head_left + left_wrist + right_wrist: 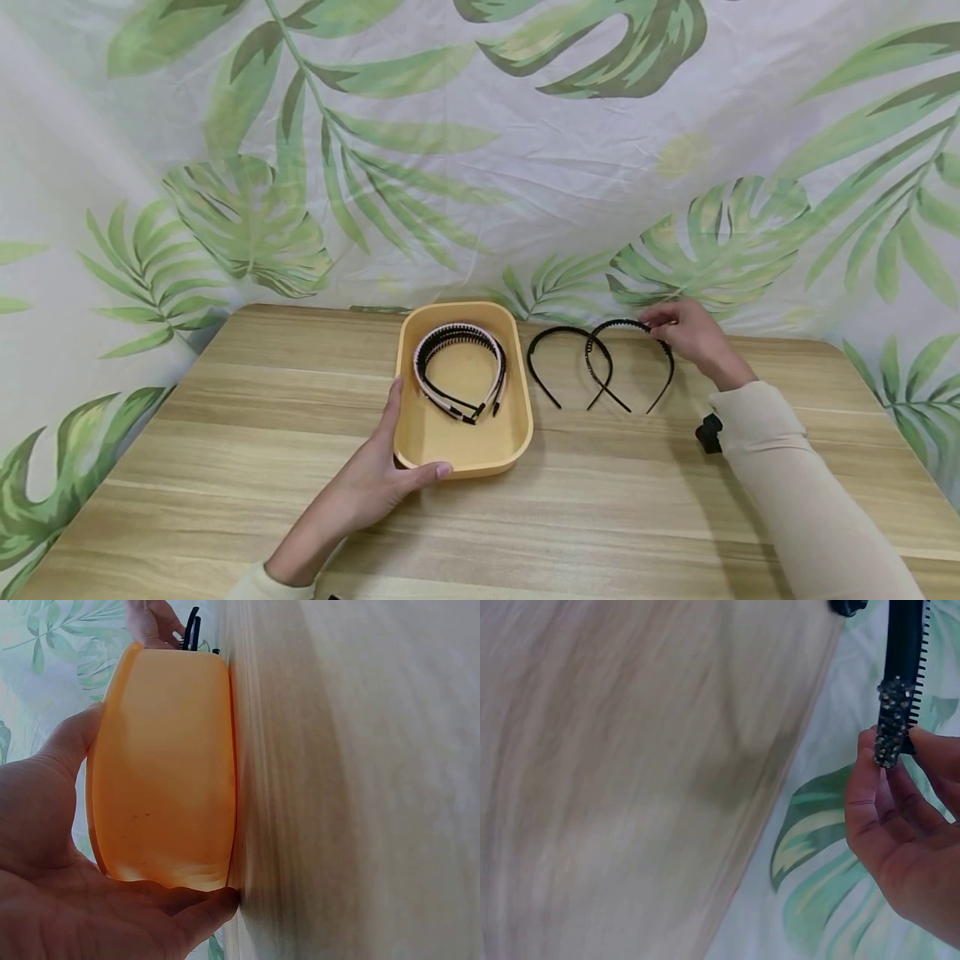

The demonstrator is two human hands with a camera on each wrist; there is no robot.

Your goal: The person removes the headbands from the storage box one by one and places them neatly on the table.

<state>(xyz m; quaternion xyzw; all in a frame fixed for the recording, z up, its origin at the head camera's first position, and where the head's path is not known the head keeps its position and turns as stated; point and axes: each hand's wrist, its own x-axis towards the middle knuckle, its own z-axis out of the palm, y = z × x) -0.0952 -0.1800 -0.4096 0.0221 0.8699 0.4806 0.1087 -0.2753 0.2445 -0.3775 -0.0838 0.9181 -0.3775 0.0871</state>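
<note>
A leaf-patterned cloth (420, 208) is hanging behind a wood-grain tabletop (247, 433). A yellow tray (468, 446) is resting on the tabletop, near the middle. The left hand (375, 483) is clamping the tray's left side, its thumb reaching along the near edge. To the right, the right hand (686, 333) is pinching a beaded black headband (894, 720) between fingertips and thumb. Another black headband (562, 329) is lying between it and the tray, while black and pale headbands (459, 335) are sitting bunched inside the tray.

Wood-grain table (615, 517), rounded far corners; behind it, wrinkled whitish cloth (555, 183) printed with large green leaves (247, 221).
</note>
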